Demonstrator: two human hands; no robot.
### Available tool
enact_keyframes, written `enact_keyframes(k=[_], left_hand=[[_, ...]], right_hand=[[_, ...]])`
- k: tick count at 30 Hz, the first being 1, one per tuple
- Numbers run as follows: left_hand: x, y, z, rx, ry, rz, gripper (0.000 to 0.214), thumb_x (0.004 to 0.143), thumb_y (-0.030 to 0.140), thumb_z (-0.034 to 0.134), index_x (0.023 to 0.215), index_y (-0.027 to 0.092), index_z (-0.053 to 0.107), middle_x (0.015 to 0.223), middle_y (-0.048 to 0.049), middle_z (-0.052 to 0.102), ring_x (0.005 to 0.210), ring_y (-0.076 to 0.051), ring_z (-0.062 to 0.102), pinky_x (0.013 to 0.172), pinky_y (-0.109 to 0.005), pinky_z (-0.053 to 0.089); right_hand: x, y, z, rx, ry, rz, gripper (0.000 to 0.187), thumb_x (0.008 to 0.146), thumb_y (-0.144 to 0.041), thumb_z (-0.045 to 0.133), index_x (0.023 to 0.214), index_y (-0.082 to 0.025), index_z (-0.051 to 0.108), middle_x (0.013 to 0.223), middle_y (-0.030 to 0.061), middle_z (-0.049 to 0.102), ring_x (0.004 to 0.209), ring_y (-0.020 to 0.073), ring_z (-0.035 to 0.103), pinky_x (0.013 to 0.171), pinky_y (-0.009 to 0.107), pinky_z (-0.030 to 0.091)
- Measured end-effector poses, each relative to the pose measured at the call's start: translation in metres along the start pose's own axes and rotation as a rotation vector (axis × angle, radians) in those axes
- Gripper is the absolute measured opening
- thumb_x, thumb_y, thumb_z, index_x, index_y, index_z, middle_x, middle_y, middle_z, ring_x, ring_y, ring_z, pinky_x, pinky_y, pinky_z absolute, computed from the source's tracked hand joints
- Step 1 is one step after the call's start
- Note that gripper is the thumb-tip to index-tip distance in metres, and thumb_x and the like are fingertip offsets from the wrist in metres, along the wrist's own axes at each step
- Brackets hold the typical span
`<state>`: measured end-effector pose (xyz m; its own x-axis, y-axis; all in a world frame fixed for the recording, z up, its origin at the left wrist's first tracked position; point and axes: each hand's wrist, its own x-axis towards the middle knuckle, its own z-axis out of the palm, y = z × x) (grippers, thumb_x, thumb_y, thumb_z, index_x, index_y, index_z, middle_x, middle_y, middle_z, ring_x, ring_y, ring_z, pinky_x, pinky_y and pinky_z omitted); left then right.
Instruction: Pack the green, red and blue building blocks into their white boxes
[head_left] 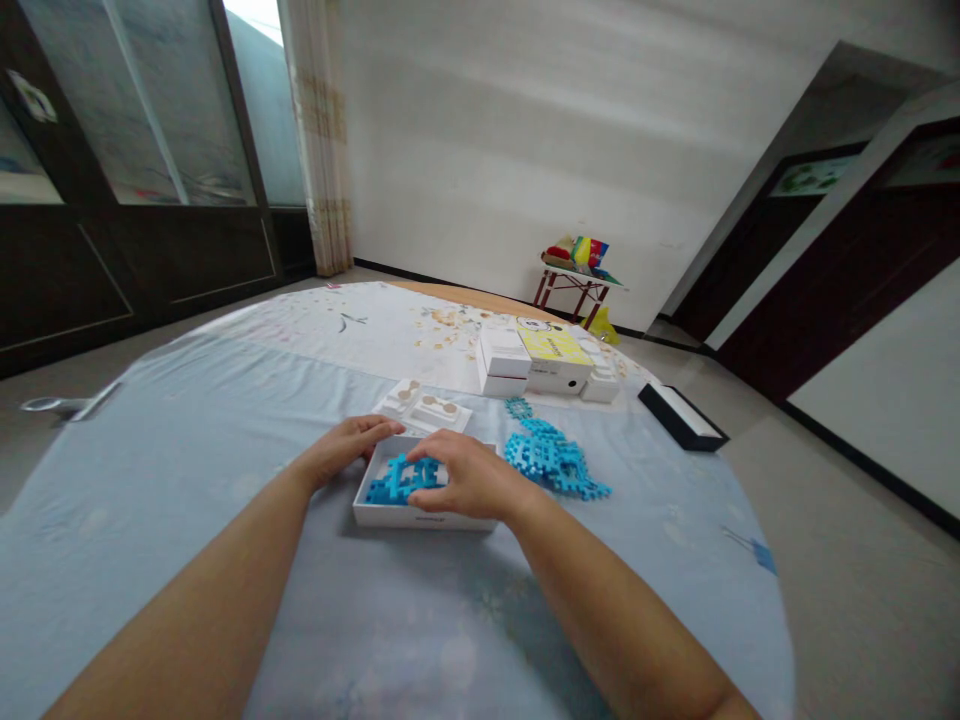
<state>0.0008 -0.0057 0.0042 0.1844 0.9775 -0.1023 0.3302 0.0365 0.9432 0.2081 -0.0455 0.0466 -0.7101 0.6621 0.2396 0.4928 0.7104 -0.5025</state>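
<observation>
A shallow white box stands on the table in front of me, with blue plastic interlocking pieces in it. At its back left corner my left hand grips the rim, fingers along the far side. My right hand reaches over the box from the right, thumb and fingers closed around a blue interlocking piece. The hand covers the box's right part. Just to the right, on the cloth, lies a heap of similar blue pieces, some joined together.
Behind the box lies a white moulded insert. Farther back stand a white carton, a yellow and white box and a smaller white box. A black tray-like box sits near the right edge. A light blue cloth covers the table.
</observation>
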Motion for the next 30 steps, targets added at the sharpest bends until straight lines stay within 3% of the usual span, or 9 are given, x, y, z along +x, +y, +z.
enact_keyframes(k=[7,14,19,23,30], left_hand=[[0.004,-0.003,0.000,0.016,-0.008,0.031,0.047,0.060,0.056,0.059,0.083,0.017,0.070,0.075,-0.0041,0.068,0.071,-0.020,0.060,0.058,-0.026,0.046],[0.007,-0.007,-0.001,0.035,-0.028,0.033,0.047,0.062,0.056,0.057,0.086,0.018,0.070,0.079,-0.0034,0.068,0.073,-0.020,0.060,0.058,-0.025,0.045],[0.006,-0.005,-0.001,0.031,-0.030,0.035,0.047,0.062,0.056,0.058,0.085,0.017,0.070,0.078,-0.0040,0.068,0.071,-0.020,0.060,0.057,-0.025,0.045],[0.005,-0.003,0.000,0.006,-0.042,0.020,0.047,0.063,0.056,0.057,0.085,0.016,0.069,0.073,-0.0036,0.068,0.069,-0.019,0.060,0.056,-0.025,0.044],[0.004,-0.002,0.001,-0.012,-0.067,0.012,0.047,0.062,0.055,0.059,0.084,0.016,0.068,0.070,-0.0026,0.067,0.064,-0.018,0.059,0.055,-0.025,0.043]], right_hand=[[0.025,0.007,0.011,0.022,-0.145,0.071,0.041,0.063,-0.039,0.071,0.100,-0.021,0.065,0.096,0.0036,0.065,0.087,0.0182,0.059,0.076,0.028,0.044],[0.026,0.020,0.021,0.061,-0.124,0.142,0.048,0.061,-0.043,0.072,0.102,-0.019,0.064,0.094,0.0043,0.065,0.084,0.0176,0.060,0.069,0.025,0.045],[0.020,0.026,0.023,0.232,-0.137,0.176,0.038,0.078,-0.042,0.056,0.107,-0.019,0.062,0.099,0.0040,0.067,0.086,0.0156,0.062,0.073,0.025,0.047],[0.012,0.028,0.013,0.001,-0.053,0.177,0.028,0.079,-0.021,0.052,0.105,-0.018,0.063,0.100,0.0060,0.067,0.088,0.0166,0.061,0.079,0.027,0.045],[0.010,0.018,0.011,-0.443,-0.288,0.242,0.025,0.075,-0.027,0.052,0.095,-0.021,0.066,0.094,0.0079,0.068,0.085,0.0221,0.063,0.067,0.029,0.046]])
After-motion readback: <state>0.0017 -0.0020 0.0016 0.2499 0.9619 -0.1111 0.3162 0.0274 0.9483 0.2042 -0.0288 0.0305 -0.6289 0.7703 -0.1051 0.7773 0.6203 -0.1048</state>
